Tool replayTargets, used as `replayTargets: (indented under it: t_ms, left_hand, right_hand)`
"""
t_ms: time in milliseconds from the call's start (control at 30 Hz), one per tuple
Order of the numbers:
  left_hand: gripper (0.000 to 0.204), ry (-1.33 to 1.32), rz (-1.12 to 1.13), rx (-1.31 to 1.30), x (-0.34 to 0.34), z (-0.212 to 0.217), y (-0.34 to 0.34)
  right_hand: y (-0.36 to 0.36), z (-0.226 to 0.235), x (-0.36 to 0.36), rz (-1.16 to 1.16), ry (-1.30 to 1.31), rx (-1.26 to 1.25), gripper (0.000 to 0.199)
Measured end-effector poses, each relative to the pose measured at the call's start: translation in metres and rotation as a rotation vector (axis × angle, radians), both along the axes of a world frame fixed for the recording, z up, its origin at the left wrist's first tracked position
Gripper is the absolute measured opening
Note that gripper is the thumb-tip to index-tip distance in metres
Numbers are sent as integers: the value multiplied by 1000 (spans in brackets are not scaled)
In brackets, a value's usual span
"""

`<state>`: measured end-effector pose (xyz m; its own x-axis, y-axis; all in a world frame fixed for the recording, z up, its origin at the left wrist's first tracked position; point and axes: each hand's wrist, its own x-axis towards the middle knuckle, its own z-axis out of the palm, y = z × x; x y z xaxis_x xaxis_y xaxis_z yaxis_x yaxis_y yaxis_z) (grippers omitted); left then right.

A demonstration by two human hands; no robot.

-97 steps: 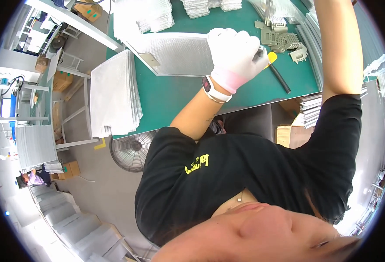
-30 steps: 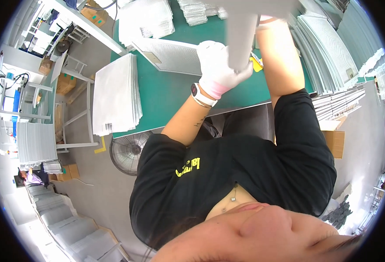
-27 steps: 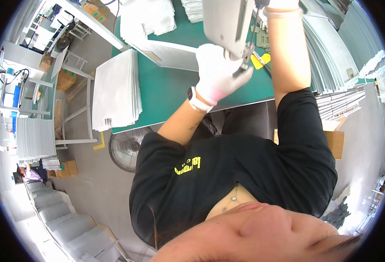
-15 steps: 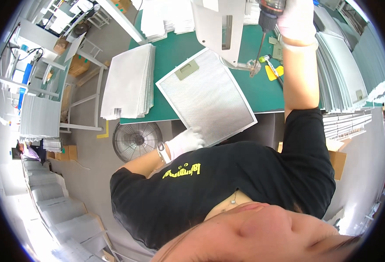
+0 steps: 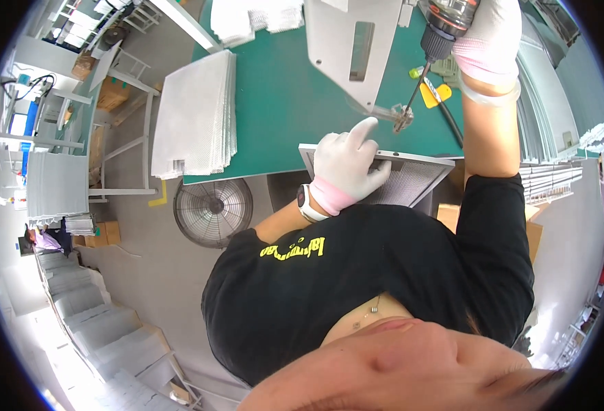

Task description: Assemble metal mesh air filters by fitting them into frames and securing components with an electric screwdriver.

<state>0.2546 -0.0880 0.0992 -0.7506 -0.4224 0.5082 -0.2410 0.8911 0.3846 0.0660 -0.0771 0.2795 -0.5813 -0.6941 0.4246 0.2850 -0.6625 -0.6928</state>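
Note:
My gloved left hand (image 5: 346, 168) is at the upper edge of a metal-framed mesh panel (image 5: 418, 175), its thumb on the near side and its fingers across the frame. The panel is tilted up at the table's front edge, and its lower part is hidden by my body. My gloved right hand (image 5: 490, 44) is closed around a power drill (image 5: 446, 24), whose long bit points down. The bit's tip is beside a clear plastic piece (image 5: 401, 118) at the lower end of a white machine arm (image 5: 346, 51).
A stack of mesh panels (image 5: 196, 113) lies on the green table (image 5: 274, 103) at left. A yellow tag (image 5: 436, 96) and a dark-handled tool (image 5: 450, 123) lie right of the bit. More panels (image 5: 555, 89) are stacked at right. A floor fan (image 5: 213, 205) stands below the table edge.
The mesh panel, which lay flat on the table, is now tilted at the front edge. My left hand has moved up and right onto its frame. The drill has shifted slightly right.

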Motion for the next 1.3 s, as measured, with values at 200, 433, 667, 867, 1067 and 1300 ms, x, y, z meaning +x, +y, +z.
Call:
replayTargets:
  t_ms: [200, 433, 667, 867, 1067, 1300]
  left_hand:
    - [24, 98, 11, -107, 2, 3, 9]
    - [28, 53, 20, -35, 6, 1, 16]
    - [30, -16, 31, -3, 10, -10, 18]
    - [28, 136, -93, 50, 3, -25, 22]
    - [38, 84, -225, -123, 1, -69, 26]
    - [40, -64, -218, 143, 13, -79, 20]
  right_hand:
    - [-34, -55, -4, 1173, -415, -697, 51]
    - [-6, -54, 15, 1168, -651, -623, 67]
    - [25, -91, -21, 222, 277, -99, 50]
    - [27, -105, -4, 579, 300, 240, 68]
    - [27, -107, 7, 615, 118, -49, 55]
    - [19, -96, 18, 833, 132, -26, 75]
